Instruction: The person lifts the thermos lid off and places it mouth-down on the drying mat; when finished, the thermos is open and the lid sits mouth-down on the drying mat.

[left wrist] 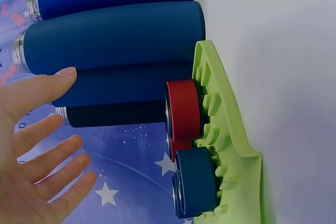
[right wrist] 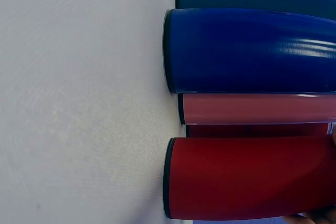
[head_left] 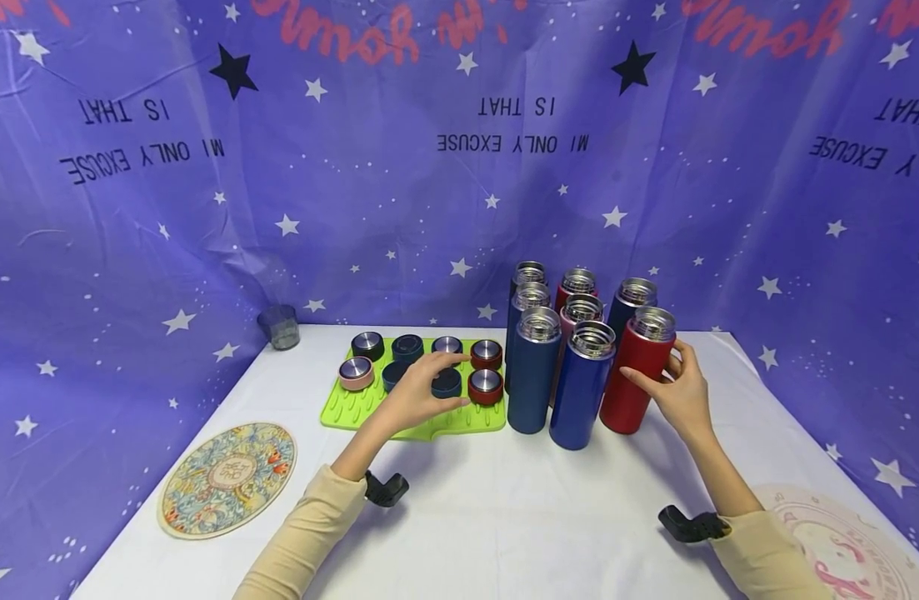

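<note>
My right hand [head_left: 684,392] grips a red bottle [head_left: 633,387] that stands lidless on the table, thumb across its front and fingers round the far side. In the right wrist view only fingertips show at the edge of the red bottle [right wrist: 252,179]. Over the lids hovers my left hand [head_left: 422,392], fingers spread and nothing held. Its thumb and fingertips come close to a red lid [head_left: 486,387] at the mat's right end. A blue lid [head_left: 447,383] lies beneath the hand. In the left wrist view, the left hand [left wrist: 31,166] shows apart from the red lid [left wrist: 185,109].
Several lids sit on a green ribbed mat [head_left: 347,412]. Lidless bottles cluster beside it, including a glossy blue bottle [head_left: 581,392] and a matte blue bottle [head_left: 534,379]. A dark clear cup [head_left: 282,327] stands back left. Round patterned mats [head_left: 230,479] lie at both sides.
</note>
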`<action>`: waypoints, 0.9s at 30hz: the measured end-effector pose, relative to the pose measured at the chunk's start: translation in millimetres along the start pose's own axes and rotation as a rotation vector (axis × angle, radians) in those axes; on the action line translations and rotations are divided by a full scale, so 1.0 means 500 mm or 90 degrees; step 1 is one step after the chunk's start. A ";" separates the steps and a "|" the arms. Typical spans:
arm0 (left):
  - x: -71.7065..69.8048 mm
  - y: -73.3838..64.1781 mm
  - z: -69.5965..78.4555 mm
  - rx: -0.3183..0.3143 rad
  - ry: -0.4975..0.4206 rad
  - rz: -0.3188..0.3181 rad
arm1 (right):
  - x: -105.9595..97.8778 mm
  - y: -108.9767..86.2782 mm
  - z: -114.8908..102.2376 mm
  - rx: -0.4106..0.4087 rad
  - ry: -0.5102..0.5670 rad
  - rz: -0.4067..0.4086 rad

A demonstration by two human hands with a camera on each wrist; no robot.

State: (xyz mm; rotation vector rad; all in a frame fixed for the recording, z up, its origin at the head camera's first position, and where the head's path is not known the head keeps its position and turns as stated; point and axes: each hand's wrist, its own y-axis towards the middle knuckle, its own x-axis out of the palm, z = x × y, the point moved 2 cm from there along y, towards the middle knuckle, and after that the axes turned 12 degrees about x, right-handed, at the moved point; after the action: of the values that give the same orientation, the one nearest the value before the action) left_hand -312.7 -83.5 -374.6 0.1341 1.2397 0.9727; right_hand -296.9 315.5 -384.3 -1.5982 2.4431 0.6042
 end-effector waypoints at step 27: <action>-0.012 -0.008 0.004 -0.016 0.007 -0.011 | -0.019 -0.008 -0.016 -0.017 -0.009 0.022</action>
State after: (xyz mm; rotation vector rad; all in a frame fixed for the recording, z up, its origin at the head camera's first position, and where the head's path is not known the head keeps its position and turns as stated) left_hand -308.9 -89.2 -371.6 0.0981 1.2366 0.9758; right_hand -288.6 318.5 -374.7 -1.5589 2.4683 0.6541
